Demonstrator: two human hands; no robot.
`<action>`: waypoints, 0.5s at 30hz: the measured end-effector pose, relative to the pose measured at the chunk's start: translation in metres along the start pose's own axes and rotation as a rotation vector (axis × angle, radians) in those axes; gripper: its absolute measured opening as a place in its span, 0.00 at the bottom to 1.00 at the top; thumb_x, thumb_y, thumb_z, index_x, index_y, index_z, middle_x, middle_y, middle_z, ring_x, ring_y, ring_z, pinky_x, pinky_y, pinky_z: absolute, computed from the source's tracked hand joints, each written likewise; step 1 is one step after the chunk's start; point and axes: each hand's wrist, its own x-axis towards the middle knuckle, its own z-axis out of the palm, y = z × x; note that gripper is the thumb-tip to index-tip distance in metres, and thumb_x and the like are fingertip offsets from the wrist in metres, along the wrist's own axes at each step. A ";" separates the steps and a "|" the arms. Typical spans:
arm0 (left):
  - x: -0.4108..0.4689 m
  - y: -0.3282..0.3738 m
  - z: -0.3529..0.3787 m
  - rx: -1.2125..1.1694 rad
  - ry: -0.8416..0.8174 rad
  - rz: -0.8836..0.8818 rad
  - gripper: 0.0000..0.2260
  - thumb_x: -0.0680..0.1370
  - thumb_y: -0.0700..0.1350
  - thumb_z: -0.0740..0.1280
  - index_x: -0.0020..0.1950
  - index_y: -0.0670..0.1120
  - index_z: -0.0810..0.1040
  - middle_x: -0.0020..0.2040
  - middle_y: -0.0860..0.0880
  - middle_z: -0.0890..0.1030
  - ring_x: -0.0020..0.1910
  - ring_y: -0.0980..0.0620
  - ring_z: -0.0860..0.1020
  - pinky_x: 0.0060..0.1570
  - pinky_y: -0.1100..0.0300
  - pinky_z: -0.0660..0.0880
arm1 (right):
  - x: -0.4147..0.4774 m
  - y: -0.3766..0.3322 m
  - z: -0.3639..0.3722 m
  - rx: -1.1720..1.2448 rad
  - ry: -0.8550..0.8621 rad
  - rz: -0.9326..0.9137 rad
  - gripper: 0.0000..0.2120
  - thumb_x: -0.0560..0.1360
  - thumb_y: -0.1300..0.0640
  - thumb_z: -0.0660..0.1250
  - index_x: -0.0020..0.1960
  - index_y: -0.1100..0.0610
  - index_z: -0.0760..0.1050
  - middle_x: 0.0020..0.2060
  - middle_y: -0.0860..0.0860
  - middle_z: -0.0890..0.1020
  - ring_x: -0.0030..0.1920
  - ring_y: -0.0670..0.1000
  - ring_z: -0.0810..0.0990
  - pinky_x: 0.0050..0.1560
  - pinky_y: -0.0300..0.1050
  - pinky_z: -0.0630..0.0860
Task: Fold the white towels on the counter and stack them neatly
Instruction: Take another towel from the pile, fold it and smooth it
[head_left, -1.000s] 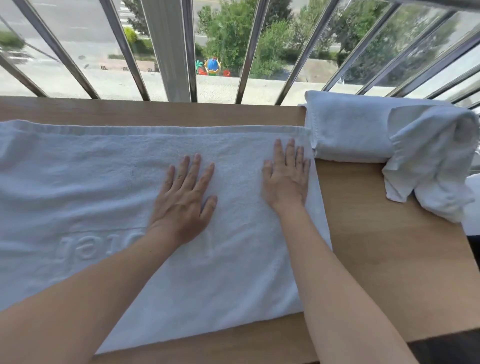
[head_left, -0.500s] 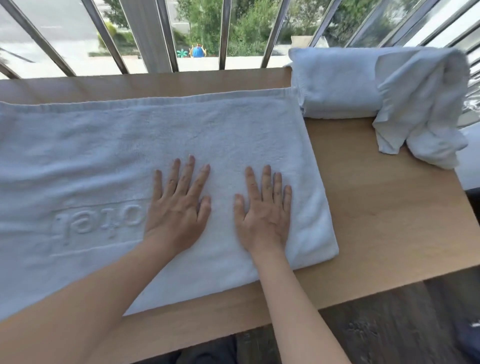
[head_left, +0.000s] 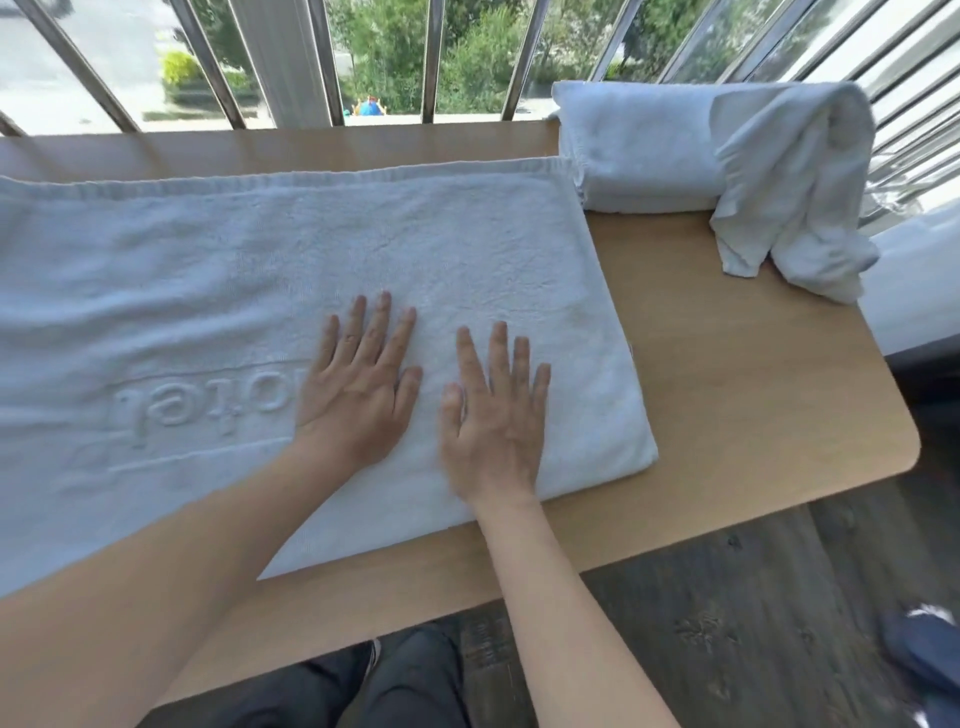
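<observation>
A large white towel (head_left: 218, 291) with raised lettering lies spread flat across the wooden counter (head_left: 737, 395), running off the left edge of view. My left hand (head_left: 358, 384) lies palm down on it with straight, spread fingers. Beside it, my right hand (head_left: 493, 415) presses flat on the towel near its right end. A folded white towel (head_left: 639, 145) sits at the back right of the counter. A crumpled white towel (head_left: 795, 182) is draped over the folded one's right end and hangs onto the counter.
Metal window bars (head_left: 431, 57) rise right behind the counter's back edge. The counter's rounded right corner (head_left: 904, 441) ends above a dark wood floor (head_left: 753, 623). A white surface (head_left: 914, 280) sits to the right of the counter. My legs show below the front edge.
Both hands have slid toward me over the towel, from near its far edge to its near right part. The view has tilted down, showing the floor and the counter's front edge.
</observation>
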 end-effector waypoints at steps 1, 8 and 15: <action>-0.001 -0.001 0.000 -0.013 0.004 0.009 0.30 0.81 0.58 0.42 0.83 0.52 0.46 0.83 0.49 0.44 0.81 0.51 0.39 0.78 0.50 0.35 | -0.004 -0.004 0.007 -0.016 -0.041 -0.016 0.28 0.83 0.45 0.47 0.82 0.44 0.49 0.82 0.52 0.47 0.81 0.54 0.42 0.79 0.59 0.38; -0.020 -0.013 0.002 -0.036 -0.001 0.054 0.29 0.82 0.60 0.43 0.83 0.54 0.46 0.83 0.51 0.44 0.81 0.51 0.38 0.78 0.51 0.35 | -0.011 0.064 0.005 -0.135 -0.008 0.105 0.30 0.82 0.38 0.43 0.82 0.42 0.44 0.82 0.50 0.45 0.81 0.51 0.40 0.80 0.55 0.39; -0.054 -0.024 -0.002 -0.004 -0.067 0.059 0.30 0.82 0.61 0.39 0.83 0.53 0.41 0.82 0.52 0.39 0.80 0.51 0.35 0.79 0.49 0.37 | -0.014 0.094 -0.017 -0.167 -0.049 0.382 0.27 0.84 0.46 0.42 0.82 0.47 0.41 0.82 0.52 0.44 0.81 0.54 0.41 0.79 0.56 0.36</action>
